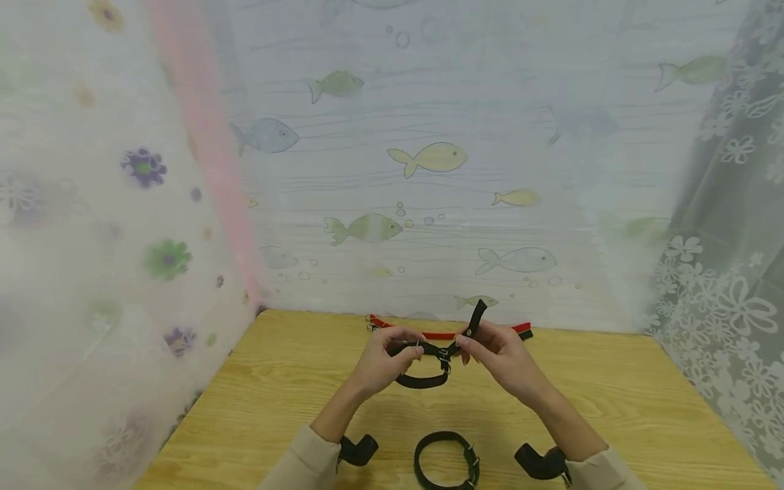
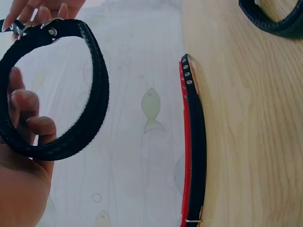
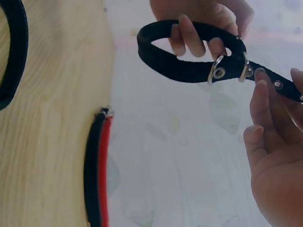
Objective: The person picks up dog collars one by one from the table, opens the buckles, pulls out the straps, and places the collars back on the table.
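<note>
Above the table both hands hold a black buckled collar (image 1: 422,382), bent into a loop. My left hand (image 1: 381,361) grips the loop, thumb on top near the buckle; in the left wrist view its fingers (image 2: 41,125) show through the ring. The free end, a punched strap with metal eyelets (image 3: 278,85), is pinched between thumb and fingers of my right hand (image 1: 503,355) and sticks up past them. In the right wrist view the strap passes through the metal buckle (image 3: 245,71), beside a D-ring (image 3: 211,71).
A second black collar (image 1: 418,463), closed in a ring, lies near the table's front. Behind the hands, a red and black strap (image 1: 441,335) runs along the back edge by the fish-print curtain (image 1: 429,204). Black wrist mounts (image 1: 361,450) sit at both forearms.
</note>
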The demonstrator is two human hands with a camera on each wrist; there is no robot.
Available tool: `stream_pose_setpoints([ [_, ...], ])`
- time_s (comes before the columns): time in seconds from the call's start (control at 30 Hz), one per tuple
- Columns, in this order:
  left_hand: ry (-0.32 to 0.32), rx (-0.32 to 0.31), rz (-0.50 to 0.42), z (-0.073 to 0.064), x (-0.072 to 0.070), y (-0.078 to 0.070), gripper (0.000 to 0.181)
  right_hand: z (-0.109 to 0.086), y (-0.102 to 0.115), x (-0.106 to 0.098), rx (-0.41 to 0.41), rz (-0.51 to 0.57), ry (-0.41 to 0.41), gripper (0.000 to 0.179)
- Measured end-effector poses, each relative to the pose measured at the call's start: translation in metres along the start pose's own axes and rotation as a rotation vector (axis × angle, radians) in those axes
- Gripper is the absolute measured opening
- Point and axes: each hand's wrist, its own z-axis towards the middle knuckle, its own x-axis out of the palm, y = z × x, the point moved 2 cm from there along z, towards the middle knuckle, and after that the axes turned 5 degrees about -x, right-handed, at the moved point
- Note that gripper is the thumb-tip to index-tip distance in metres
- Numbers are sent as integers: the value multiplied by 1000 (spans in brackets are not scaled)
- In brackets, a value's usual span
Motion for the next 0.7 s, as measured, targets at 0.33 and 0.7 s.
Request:
stream_pose_setpoints([
  [0.33,88,86,277,5,10,-12,21,2,4,6,-100,-186,26,7],
  [0.7,121,86,289,7,17,-14,13,2,6,7,-99,-201,2,9],
])
